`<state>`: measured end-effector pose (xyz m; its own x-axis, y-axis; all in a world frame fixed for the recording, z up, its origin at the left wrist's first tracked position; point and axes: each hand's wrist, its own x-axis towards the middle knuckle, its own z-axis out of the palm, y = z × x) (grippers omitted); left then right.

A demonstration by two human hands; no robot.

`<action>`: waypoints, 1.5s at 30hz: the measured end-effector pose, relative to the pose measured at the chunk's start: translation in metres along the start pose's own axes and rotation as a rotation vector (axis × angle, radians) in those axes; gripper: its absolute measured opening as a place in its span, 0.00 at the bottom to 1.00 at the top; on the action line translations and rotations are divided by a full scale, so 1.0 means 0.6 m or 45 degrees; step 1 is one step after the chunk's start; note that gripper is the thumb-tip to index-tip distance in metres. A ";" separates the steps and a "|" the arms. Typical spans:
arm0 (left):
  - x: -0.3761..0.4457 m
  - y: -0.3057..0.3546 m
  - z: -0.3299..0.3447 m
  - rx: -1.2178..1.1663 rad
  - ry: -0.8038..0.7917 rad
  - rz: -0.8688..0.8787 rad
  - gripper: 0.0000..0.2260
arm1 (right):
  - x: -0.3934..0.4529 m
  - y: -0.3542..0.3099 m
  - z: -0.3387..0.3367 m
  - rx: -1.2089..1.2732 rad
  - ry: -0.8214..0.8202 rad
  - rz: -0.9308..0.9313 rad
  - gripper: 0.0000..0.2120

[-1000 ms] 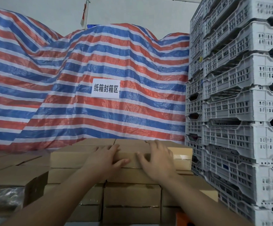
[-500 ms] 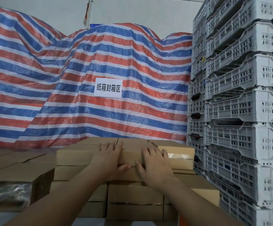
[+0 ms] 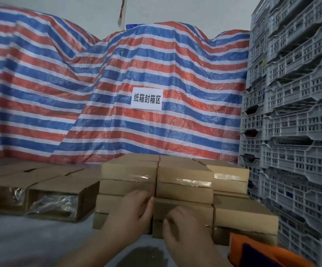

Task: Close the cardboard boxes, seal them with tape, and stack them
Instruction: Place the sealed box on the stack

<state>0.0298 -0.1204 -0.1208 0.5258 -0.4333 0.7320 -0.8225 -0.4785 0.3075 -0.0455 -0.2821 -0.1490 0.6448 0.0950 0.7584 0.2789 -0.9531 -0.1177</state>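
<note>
Grip empty, seemingly: both hands [image 3: 135, 211] [image 3: 183, 226] loosely curled before taped, matte cardboard boxes [image 3: 185, 174].

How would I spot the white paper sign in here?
Look at the big red, white and blue striped tarp covering the back. The white paper sign hangs on it, above the stacked cardboard boxes. It alone bears black printed characters.

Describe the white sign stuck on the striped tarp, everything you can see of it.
The white sign is a rectangular sheet that looks like paper, lying flat against the red, white and blue striped tarp, right of the picture's middle and above the stacked cardboard boxes. It carries one row of five bold black Chinese characters. It hangs slightly tilted, follows the tarp's slope, and only the tarp touches it. No tape or pins show.
</note>
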 end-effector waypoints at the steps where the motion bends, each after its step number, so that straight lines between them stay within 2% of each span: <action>1: -0.013 -0.012 0.004 -0.007 -0.022 -0.040 0.11 | -0.006 -0.005 0.009 0.014 0.003 -0.034 0.07; 3: -0.033 -0.037 0.011 0.010 -0.065 -0.126 0.13 | -0.014 -0.008 0.024 0.001 -0.029 -0.057 0.13; 6: -0.048 -0.066 0.018 -0.110 -0.094 -0.245 0.14 | -0.029 -0.004 0.041 0.062 -0.237 0.077 0.18; 10: -0.052 -0.077 0.022 -0.185 0.016 -0.297 0.15 | -0.049 -0.003 0.050 0.063 -0.404 0.127 0.23; 12: -0.054 -0.079 0.023 -0.206 0.008 -0.302 0.18 | -0.050 -0.005 0.050 0.060 -0.413 0.104 0.22; 16: -0.059 -0.070 0.008 -0.287 -0.007 -0.353 0.32 | -0.050 -0.004 0.048 0.048 -0.421 0.110 0.21; 19: -0.067 -0.060 -0.007 -0.284 0.029 -0.370 0.35 | -0.051 -0.012 0.044 0.049 -0.375 0.112 0.20; 21: -0.079 -0.055 -0.017 -0.190 0.056 -0.281 0.33 | -0.048 -0.017 0.037 0.006 -0.285 0.115 0.18; 26: -0.115 -0.084 -0.082 0.147 0.233 0.301 0.22 | -0.003 -0.053 0.054 -0.082 -0.027 -0.043 0.20; 28: -0.105 -0.120 -0.130 0.148 0.348 0.334 0.20 | 0.038 -0.104 0.076 -0.050 0.074 -0.166 0.20; 31: -0.080 -0.195 -0.216 0.266 0.486 0.179 0.16 | 0.110 -0.194 0.120 0.070 0.133 -0.326 0.20; 34: -0.075 -0.305 -0.299 0.402 0.543 0.017 0.10 | 0.171 -0.268 0.183 0.212 0.010 -0.337 0.19; 38: -0.108 -0.459 -0.392 0.589 0.638 -0.231 0.14 | 0.250 -0.347 0.277 0.340 -0.214 -0.325 0.16; 40: -0.130 -0.525 -0.430 0.767 0.603 -0.399 0.17 | 0.292 -0.387 0.323 0.315 -0.250 -0.310 0.11; 43: -0.171 -0.610 -0.477 1.078 0.409 -0.642 0.25 | 0.344 -0.452 0.391 0.264 -0.347 -0.285 0.20; 45: -0.197 -0.657 -0.501 1.173 0.344 -0.736 0.27 | 0.367 -0.494 0.430 0.282 -0.380 -0.308 0.28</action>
<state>0.2265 0.3493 -0.1459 0.6205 0.1631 0.7670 0.0633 -0.9854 0.1583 0.1976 0.0953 -0.1127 0.7104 0.4177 0.5664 0.5720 -0.8116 -0.1189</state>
